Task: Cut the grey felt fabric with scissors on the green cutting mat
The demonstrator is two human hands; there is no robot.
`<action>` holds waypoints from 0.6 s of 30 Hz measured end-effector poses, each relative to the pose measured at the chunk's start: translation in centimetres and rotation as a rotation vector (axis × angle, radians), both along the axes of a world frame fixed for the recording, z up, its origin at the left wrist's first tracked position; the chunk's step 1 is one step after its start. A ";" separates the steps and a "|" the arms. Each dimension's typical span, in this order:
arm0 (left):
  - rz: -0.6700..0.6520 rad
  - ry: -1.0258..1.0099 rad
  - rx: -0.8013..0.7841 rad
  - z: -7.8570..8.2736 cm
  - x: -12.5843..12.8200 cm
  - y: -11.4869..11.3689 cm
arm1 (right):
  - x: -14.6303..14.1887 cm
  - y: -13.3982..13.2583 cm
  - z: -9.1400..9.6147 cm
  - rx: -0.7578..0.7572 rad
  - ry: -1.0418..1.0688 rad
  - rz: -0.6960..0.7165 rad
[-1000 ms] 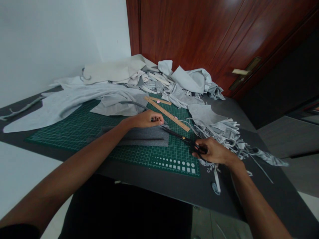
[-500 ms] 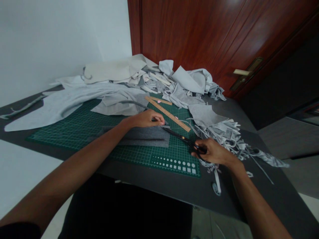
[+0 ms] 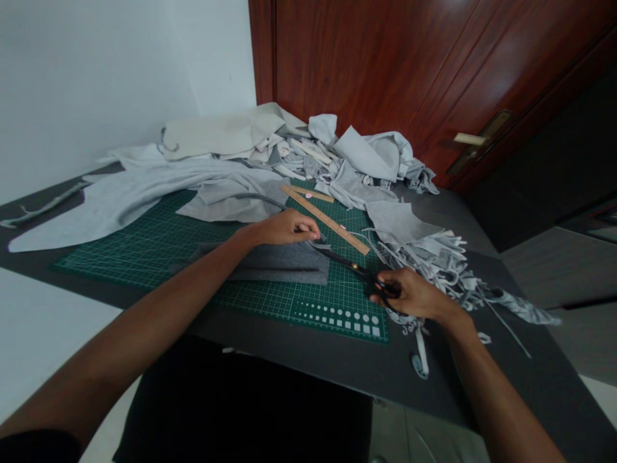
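A dark grey piece of fabric (image 3: 279,265) lies on the green cutting mat (image 3: 130,251) in front of me. My left hand (image 3: 294,227) pinches the upper right edge of this fabric, its fingertips pressed together; a narrow strip shows beside them. My right hand (image 3: 405,290) is closed round the handles of black scissors (image 3: 354,266). Their blades point left and reach the fabric's edge just right of my left fingertips. How far the blades are parted is too small to tell.
Beyond my hands a wooden ruler (image 3: 325,218) lies slanted on the mat. Light grey cloth (image 3: 135,186) spreads at the left, and fabric scraps (image 3: 434,257) heap up at the right. A small round dark object (image 3: 418,365) rests near the table's front edge.
Both hands, the scissors and the dark grey fabric hold nearly the same places. The whole view has shifted very slightly.
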State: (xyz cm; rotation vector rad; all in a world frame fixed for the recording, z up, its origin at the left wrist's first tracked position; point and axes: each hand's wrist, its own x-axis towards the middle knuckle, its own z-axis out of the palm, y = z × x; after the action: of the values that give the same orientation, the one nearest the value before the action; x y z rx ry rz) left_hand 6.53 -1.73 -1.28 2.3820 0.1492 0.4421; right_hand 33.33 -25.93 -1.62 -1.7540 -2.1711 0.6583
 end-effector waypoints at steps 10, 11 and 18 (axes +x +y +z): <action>0.046 0.032 -0.099 0.2 0.1 -0.5 | 0.1 0.1 -0.5 -0.002 0.006 0.014; 0.044 0.033 -0.104 0.3 0.1 -0.6 | 0.1 0.1 -0.5 -0.006 0.004 0.015; 0.048 0.026 -0.067 0.1 0.2 -0.6 | 0.1 0.1 -0.4 0.017 -0.014 0.011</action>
State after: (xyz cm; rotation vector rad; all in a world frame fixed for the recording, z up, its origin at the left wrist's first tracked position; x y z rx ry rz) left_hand 6.71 -2.31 -1.19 2.3235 0.2302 0.4222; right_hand 33.39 -25.84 -2.01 -1.7442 -2.1904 0.6305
